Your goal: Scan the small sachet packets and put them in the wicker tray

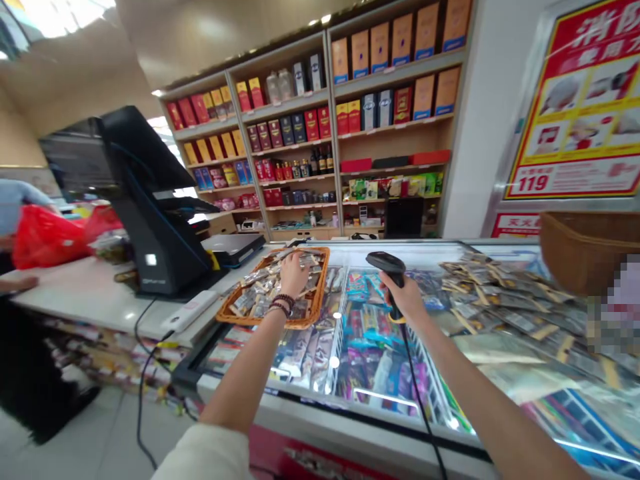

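Note:
A shallow wicker basket (324,293) full of small packets (265,283) sits on the glass top of a display freezer (320,393). Over these packets lies my left hand (295,270), fingers apart and reaching in among them; part of the fingertips is hard to see. Beaded bracelets circle that wrist. My right hand (404,293) is wrapped round the handle of a black barcode scanner (386,261), raised above the glass to the right of the basket. Its cable (417,393) hangs down toward me. Beneath the glass, colourful wrapped ice pops (373,327) show.
More flat packets (520,313) are heaped on the freezer's right side, near a brown basket (585,247). At left stand a cash register (160,220) and a scale (235,247). Beyond them, a person is beside a red plastic bag (50,237). Stocked shelves (300,140) line the back.

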A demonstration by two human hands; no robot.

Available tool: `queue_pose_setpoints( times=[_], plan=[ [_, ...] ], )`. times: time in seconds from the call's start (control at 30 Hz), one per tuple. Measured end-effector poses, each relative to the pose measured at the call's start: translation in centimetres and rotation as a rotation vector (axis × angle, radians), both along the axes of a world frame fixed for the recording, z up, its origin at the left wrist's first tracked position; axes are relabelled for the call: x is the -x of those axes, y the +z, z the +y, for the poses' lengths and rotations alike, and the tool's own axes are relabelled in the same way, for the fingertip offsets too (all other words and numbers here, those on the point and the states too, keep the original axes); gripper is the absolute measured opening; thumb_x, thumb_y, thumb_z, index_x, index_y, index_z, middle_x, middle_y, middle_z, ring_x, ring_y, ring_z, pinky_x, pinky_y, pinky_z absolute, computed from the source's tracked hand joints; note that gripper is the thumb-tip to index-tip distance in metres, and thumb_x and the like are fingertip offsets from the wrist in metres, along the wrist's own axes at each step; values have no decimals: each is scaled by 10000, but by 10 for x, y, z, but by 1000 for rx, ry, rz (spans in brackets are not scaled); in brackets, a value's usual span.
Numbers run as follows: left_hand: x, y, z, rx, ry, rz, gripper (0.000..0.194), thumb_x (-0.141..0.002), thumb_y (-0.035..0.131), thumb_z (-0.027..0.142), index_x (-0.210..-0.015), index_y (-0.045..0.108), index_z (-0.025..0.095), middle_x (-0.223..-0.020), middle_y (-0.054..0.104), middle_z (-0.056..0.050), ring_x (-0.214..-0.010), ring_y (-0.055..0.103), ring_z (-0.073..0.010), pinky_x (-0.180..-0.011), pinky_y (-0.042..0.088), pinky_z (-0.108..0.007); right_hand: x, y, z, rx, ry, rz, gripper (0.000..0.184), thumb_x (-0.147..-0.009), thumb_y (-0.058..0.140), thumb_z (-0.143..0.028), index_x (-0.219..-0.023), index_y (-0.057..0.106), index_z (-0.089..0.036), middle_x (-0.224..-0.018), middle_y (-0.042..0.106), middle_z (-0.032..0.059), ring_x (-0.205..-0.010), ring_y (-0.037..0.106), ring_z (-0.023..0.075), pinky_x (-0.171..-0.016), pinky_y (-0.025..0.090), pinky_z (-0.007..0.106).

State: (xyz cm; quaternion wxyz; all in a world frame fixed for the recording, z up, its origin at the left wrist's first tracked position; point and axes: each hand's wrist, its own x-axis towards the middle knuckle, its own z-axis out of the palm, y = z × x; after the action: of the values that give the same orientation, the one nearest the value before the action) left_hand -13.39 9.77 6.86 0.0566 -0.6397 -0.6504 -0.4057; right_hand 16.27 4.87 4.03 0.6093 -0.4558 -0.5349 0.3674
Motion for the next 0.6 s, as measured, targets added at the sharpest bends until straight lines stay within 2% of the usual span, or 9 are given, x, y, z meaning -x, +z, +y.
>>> queue_pose_setpoints(
  times=[0.1, 0.2, 0.3, 0.43, 0.6],
  plan=[
    [21, -16, -14, 256, 225, 105, 584, -895, 641, 444, -1377, 569, 122, -1435, 606, -247, -1397, 501, -404, -1143, 390, -511, 25, -9, 4, 16, 17, 8, 586, -641, 754, -780, -704, 588, -221, -598, 679, 28, -360, 526, 124, -351, 407, 259],
    [27, -32, -20, 371, 257, 151, 673, -872, 689, 507, -1379, 539, 91, -1387, 633, -285, -1386, 513, -415, -1140, 372, -504, 38, -20, 4, 56, 35, -35, 580, -666, 737, -776, -705, 586, -217, -631, 698, 44, -360, 531, 121, -357, 411, 261],
    [28, -37, -18, 308, 221, 119, 730, -827, 766, 414, -1426, 500, 92, -1372, 646, -272, -1374, 529, -393, -1129, 379, -469, 41, -27, 3, 88, 52, -63, 583, -676, 723, -782, -725, 593, -215, -648, 711, 53, -372, 549, 132, -365, 419, 267],
    [28, -33, -16, 235, 174, 68, 835, -766, 820, 319, -1487, 463, 98, -1238, 716, -221, -1317, 572, -366, -1094, 409, -437, 39, -29, 1, 98, 55, -71, 587, -693, 714, -787, -746, 598, -214, -627, 707, 57, -403, 583, 154, -374, 432, 268],
    [26, -24, -22, 192, 145, 26, 756, -821, 789, 314, -1492, 502, 114, -1088, 770, -153, -1227, 635, -338, -1152, 370, -474, 39, -32, 0, 84, 54, -54, 573, -686, 746, -759, -756, 596, -210, -671, 724, 55, -374, 551, 128, -366, 438, 262]
  ],
)
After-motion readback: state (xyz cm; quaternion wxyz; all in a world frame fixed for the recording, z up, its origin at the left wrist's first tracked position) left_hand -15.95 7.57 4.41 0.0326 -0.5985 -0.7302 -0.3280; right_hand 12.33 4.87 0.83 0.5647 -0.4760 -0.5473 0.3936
